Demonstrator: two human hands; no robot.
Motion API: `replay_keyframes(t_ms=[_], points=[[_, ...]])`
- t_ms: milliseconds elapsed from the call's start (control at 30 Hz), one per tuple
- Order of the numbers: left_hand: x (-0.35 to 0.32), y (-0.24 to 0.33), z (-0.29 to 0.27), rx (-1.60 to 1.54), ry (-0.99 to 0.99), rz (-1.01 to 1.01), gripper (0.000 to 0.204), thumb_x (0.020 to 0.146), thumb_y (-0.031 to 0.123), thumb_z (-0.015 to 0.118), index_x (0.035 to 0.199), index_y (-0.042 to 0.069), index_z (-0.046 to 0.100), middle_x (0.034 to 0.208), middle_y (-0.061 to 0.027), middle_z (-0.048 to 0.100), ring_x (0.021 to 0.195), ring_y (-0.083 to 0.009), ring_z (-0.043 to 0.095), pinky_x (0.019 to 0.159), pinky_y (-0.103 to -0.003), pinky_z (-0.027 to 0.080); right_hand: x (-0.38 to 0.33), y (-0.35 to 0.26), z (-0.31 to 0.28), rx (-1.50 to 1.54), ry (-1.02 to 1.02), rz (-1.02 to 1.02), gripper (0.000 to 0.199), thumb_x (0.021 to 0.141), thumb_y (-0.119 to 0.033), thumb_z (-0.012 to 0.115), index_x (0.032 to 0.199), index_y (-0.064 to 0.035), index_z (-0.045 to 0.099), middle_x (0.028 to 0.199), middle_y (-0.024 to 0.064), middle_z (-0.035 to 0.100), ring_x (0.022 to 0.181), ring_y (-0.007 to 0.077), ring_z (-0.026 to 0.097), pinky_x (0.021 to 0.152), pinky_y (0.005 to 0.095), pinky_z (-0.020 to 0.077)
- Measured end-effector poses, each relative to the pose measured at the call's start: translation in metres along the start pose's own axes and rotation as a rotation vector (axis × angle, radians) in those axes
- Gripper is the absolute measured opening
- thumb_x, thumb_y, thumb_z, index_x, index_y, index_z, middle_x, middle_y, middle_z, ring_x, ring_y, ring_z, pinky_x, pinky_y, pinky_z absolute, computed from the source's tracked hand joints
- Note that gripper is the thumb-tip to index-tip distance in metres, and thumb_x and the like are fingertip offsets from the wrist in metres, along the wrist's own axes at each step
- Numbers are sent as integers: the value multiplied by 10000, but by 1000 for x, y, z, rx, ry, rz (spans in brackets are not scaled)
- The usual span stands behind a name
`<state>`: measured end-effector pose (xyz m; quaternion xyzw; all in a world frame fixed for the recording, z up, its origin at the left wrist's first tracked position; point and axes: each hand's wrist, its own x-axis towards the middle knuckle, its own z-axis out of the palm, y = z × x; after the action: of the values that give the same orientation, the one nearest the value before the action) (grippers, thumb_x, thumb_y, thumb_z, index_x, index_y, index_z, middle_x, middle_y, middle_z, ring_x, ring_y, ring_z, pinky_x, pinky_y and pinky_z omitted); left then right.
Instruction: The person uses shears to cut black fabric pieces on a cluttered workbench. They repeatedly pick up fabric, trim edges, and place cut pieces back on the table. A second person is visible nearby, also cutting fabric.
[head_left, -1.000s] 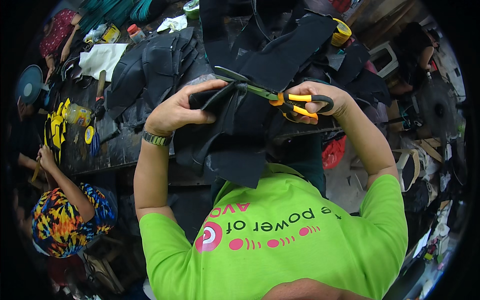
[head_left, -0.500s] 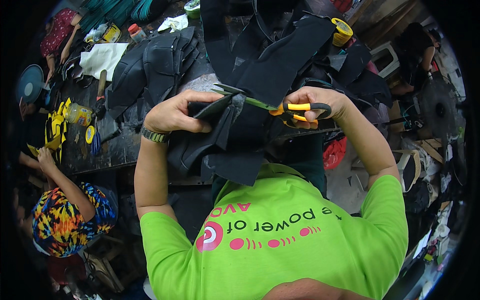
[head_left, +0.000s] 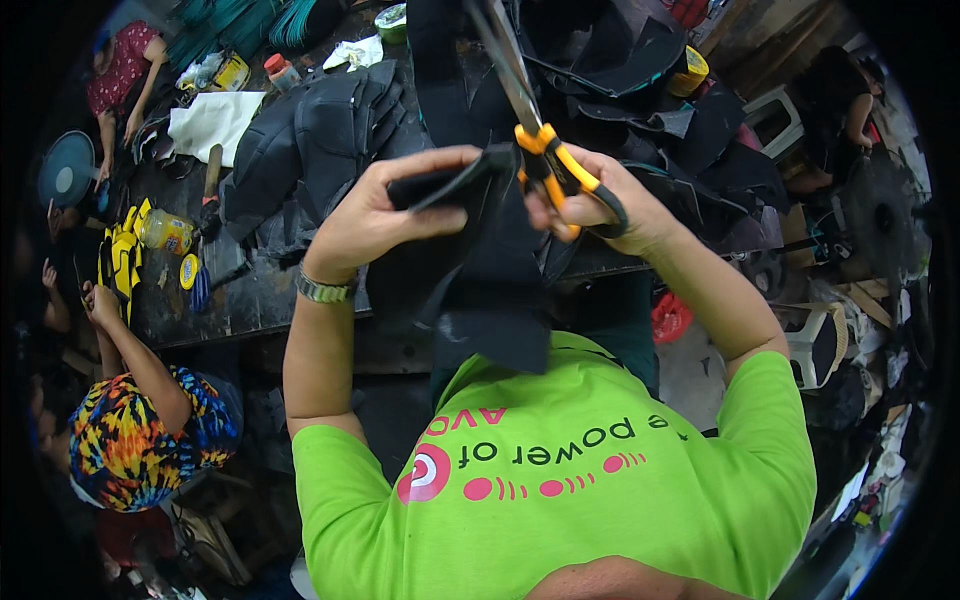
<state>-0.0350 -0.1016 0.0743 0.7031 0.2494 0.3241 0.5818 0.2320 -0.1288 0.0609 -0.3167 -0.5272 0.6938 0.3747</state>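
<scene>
My left hand [head_left: 395, 208] is closed around a folded piece of black padded fabric [head_left: 450, 270], thumb on the near side and fingers over the top. The fabric hangs down in front of my green shirt. In my right hand [head_left: 597, 195] are scissors [head_left: 545, 155] with orange and black handles, my fingers in the loops. Their blades point up and away over the table and look blurred. The scissors are apart from the edge of the held fabric or just beside it; I cannot tell whether they touch.
Stacked black moulded pads [head_left: 320, 130] and a white cloth [head_left: 213, 125] lie on the dark table [head_left: 255, 300]. A hammer [head_left: 212, 180], a jar [head_left: 165, 230] and yellow straps [head_left: 122, 250] are at the left. More black pieces [head_left: 720, 150] lie right. A co-worker [head_left: 150, 430] sits at lower left.
The scissors have swung from lying across the fabric, pointing left, to pointing up and away. My left hand and the fabric have shifted slightly right, and the long black strip beyond is no longer spread there.
</scene>
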Motion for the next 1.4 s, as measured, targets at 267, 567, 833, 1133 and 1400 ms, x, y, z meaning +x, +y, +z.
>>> replay_keyframes(t_ms=[267,567,833,1133,1400], points=[[28,0,26,650,662,471,233,758,62,792,982,37,734,918,-63,681,818,-149,647,731,-257,517,26,-2,44,131,259,-230,540,679,-62,830,1138,-13,549,841,18,592,740,97,615,714,233,513],[18,-6,-8,-473,454,-157,194,932,140,623,1039,-18,660,909,-46,705,786,-111,680,699,-217,540,32,3,37,102,136,-61,443,637,-64,809,1002,-14,562,749,43,583,657,143,611,610,254,510],[-32,-6,0,-17,111,-168,455,824,150,762,1212,-16,594,1047,-56,670,890,-121,619,772,-250,509,32,8,40,138,212,-114,397,713,-103,815,1007,-10,565,788,53,599,650,120,602,603,243,494],[-55,31,-138,-685,987,462,204,920,182,654,958,-19,654,873,-147,703,771,-238,699,725,-300,607,9,-7,12,203,384,-267,239,863,-237,700,943,-43,584,722,32,615,625,101,563,632,241,459],[-7,-136,-124,-1097,1189,296,331,1037,164,385,1164,-141,411,1184,-286,544,1178,-391,550,1035,-470,474,-4,9,-2,138,375,-168,278,827,-226,750,954,-42,586,711,28,609,625,104,576,624,241,471]])
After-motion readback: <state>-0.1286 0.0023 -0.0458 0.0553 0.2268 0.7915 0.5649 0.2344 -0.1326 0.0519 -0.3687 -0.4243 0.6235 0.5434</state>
